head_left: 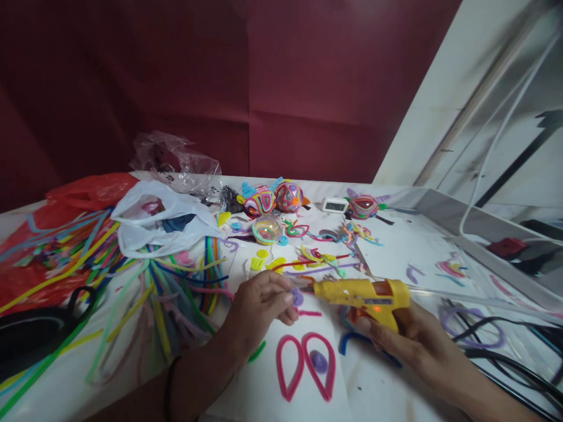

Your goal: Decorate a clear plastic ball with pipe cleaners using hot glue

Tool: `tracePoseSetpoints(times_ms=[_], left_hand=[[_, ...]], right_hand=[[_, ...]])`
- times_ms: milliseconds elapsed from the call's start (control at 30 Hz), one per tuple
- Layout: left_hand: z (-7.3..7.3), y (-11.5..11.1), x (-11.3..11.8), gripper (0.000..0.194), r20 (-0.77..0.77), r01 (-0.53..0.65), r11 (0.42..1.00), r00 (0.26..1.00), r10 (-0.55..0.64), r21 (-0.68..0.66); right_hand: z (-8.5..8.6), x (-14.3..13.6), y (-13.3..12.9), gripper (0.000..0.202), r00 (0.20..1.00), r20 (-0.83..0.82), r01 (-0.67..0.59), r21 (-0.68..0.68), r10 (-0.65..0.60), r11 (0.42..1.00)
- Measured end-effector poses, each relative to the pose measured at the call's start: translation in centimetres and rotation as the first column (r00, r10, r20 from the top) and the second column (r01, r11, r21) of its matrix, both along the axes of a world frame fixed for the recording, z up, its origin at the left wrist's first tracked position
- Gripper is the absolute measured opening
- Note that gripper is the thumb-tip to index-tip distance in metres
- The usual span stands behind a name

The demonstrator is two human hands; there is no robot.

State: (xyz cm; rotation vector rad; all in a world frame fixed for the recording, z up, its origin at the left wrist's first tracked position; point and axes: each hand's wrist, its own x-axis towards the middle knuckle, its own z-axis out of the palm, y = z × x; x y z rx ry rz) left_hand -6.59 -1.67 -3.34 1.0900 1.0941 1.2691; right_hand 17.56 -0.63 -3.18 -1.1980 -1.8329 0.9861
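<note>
My right hand (409,340) is wrapped round the handle of a yellow glue gun (360,295), whose nozzle points left. Close to that nozzle, my left hand (264,299) is closed in a pinch, and what lies between the fingertips is too small to make out. A purple coil (298,297) shows just beside the left fingertips. Below the hands, two pink teardrop loops (289,368) lie on white paper (259,398), with another purple coil (319,361) inside the right loop.
Coloured pipe cleaners (162,305) and plastic bags (162,220) cover the left side. Decorated balls (288,196), a clear bowl (267,230) and a small white display (335,205) stand further back. Black cables (514,363) run at the right, near a grey tray edge (484,243).
</note>
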Motion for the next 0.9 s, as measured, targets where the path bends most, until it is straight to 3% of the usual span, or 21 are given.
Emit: tracePoseSetpoints(times_ms=[900], left_hand=[[-0.48, 0.12, -0.15, 0.015, 0.004, 0.074, 0.997, 0.997, -0.074, 0.012]], right_hand=[[0.42, -0.64, -0.72, 0.033, 0.997, 0.022, 0.08, -0.063, -0.078, 0.995]])
